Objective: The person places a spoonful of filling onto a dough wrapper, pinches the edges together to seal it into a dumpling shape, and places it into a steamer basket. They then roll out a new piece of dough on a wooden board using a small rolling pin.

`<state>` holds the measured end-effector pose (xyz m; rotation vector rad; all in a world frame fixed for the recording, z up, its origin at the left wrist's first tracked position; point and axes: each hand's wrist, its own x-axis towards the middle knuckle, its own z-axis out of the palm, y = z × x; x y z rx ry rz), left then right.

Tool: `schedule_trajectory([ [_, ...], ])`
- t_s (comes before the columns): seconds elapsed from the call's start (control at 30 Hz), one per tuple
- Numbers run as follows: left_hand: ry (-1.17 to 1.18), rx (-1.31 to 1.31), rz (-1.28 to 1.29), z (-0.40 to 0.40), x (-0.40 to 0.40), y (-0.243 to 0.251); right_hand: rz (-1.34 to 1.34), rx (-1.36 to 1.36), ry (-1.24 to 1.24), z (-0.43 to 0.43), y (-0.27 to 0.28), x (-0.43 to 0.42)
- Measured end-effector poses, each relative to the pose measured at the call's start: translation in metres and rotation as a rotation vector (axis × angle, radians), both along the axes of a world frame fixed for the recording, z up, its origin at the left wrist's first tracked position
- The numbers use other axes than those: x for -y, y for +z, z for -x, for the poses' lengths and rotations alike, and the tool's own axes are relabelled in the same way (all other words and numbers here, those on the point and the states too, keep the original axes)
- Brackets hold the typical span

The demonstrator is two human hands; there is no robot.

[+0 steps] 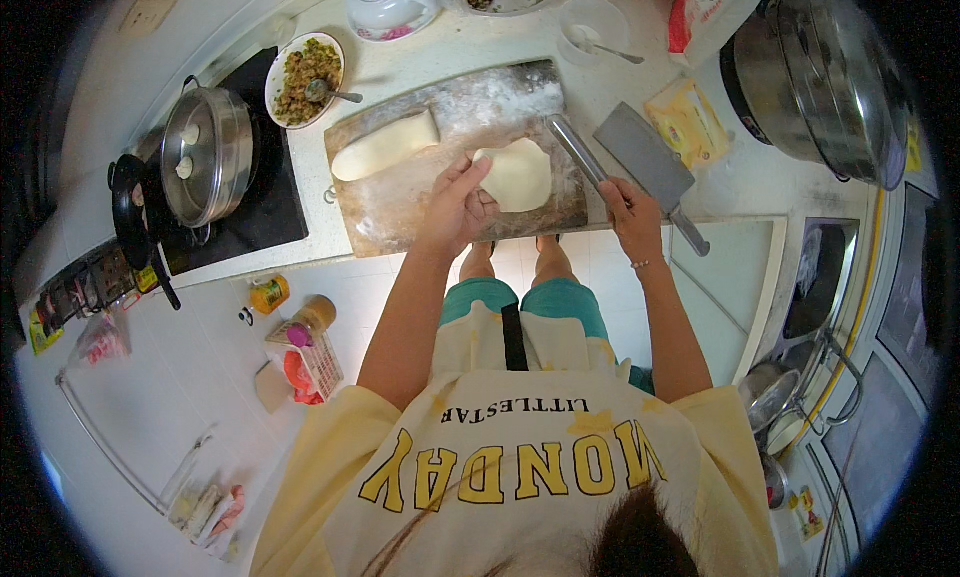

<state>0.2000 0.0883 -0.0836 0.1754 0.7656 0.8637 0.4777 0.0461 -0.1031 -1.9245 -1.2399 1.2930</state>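
Observation:
My left hand [463,202] holds the left edge of a round, flat dough wrapper [519,176] over a floured wooden board [480,96]. In my right hand [632,215] is the near end of a metal rolling pin [577,148], whose far end points up and left past the wrapper. A thick log of dough [385,145] lies on the left part of the board. Just right of the rolling pin, a cleaver [646,157] rests on the counter, its handle reaching over the front edge.
A plate of chopped filling [309,79] with a spoon stands behind the board's left end. Further left, a steamer pot [208,157] sits on the black cooktop [279,202]. A yellow packet [688,123] and a large metal pot [810,81] are at the right.

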Motion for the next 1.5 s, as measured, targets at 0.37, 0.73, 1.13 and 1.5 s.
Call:
schedule_trajectory([
  [0.37, -0.007, -0.774, 0.021, -0.004, 0.028, -0.039, -0.358, 0.412, 0.259, 0.019, 0.012, -0.007],
  [0.73, -0.454, -1.681, -1.129, -0.013, 0.016, -0.018, -0.288, 0.601, 0.730, 0.039, 0.011, -0.022],
  [1.13, 0.002, -1.577, -0.641, -0.020, -0.011, -0.029, -0.437, 0.469, 0.288, 0.026, -0.033, -0.045],
  [1.5, -0.329, -1.545, -0.150, -0.020, -0.007, -0.020, -0.068, 0.115, 0.167, 0.014, -0.001, -0.021],
])
